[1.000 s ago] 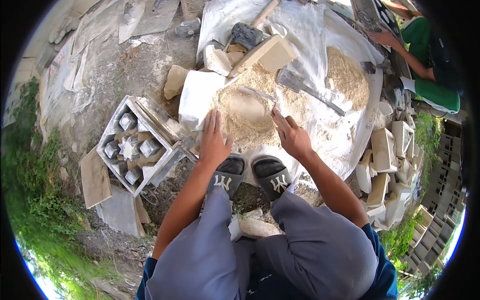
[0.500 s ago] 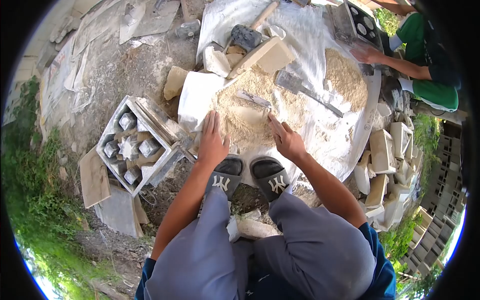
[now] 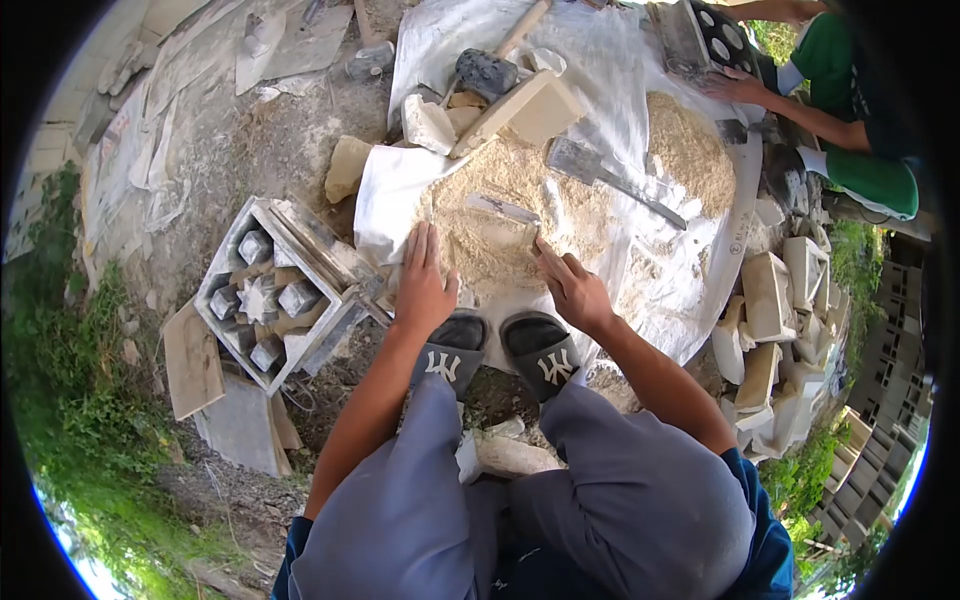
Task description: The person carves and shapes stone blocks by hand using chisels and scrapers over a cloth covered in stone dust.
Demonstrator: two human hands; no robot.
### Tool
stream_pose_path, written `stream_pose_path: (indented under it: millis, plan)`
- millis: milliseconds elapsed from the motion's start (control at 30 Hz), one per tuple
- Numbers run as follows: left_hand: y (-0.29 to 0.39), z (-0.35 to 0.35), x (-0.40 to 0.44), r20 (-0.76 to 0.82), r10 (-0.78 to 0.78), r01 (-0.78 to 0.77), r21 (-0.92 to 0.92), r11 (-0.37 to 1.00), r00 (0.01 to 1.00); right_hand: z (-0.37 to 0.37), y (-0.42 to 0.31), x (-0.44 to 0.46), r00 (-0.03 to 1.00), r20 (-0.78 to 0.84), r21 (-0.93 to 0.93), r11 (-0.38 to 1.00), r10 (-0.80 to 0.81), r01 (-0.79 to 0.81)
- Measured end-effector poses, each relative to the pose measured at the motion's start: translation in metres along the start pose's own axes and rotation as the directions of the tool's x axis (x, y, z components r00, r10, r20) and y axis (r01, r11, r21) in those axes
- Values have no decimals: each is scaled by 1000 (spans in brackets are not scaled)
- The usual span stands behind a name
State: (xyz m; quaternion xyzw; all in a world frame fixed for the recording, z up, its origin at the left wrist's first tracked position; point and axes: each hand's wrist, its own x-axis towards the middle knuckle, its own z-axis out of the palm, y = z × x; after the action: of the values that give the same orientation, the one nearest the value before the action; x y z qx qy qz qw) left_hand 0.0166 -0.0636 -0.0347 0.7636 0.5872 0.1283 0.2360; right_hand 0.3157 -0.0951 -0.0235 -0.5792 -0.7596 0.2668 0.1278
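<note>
My left hand (image 3: 425, 285) lies flat with its fingers stretched out, at the left edge of a pale sandy powder heap (image 3: 490, 250) on white sheeting (image 3: 385, 205). Closed around the near end of a narrow flat metal tool (image 3: 502, 207), my right hand (image 3: 575, 285) is at the heap's right side. The tool's blade slants up and left across the powder, and its grip is mostly hidden by my fingers. Just beyond the heap rests a pale angled block (image 3: 530, 110).
A mallet (image 3: 487, 72) lies behind the block, and a flat long-handled tool (image 3: 615, 182) to its right. A metal mould (image 3: 268, 290) stands left. Pale cast pieces (image 3: 768, 305) are piled right. A co-worker's hand (image 3: 735, 87) touches another mould (image 3: 700, 35) at upper right.
The metal tool and my right fingertips have moved toward me and slightly left across the powder. My left hand has barely moved. The co-worker's mould and hand have shifted.
</note>
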Motion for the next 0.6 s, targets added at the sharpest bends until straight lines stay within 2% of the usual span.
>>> stream_pose_path:
  millis: [67, 100, 167, 300, 367, 400, 467, 600]
  plan:
    - [1, -1, -1, -2, 8, -8, 14, 1000, 1000, 1, -1, -6, 985, -141, 78, 991, -98, 110]
    - [1, -1, 0, -5, 8, -8, 14, 1000, 1000, 1, 1, -6, 985, -142, 77, 991, -100, 112]
    - [1, 0, 0, 10, -10, 10, 23, 1000, 1000, 3, 5, -7, 999, 41, -21, 1000, -17, 18]
    - [2, -2, -1, 5, 4, -4, 2, 1000, 1000, -2, -2, -13, 999, -28, 39, 999, -24, 25]
    - [5, -5, 0, 27, -25, 25, 5, 1000, 999, -6, -3, -12, 987, 146, -24, 998, 62, -59]
    - [5, -4, 0, 27, -24, 24, 5, 1000, 999, -4, 0, -14, 988, 145, -24, 998, 62, -59]
    - [2, -2, 0, 12, -3, 2, 12, 1000, 1000, 4, 3, -17, 997, -32, 37, 997, -72, 73]
    - [3, -1, -1, 26, -23, 22, 13, 1000, 999, 8, 9, -19, 996, 81, -4, 999, -36, 36]
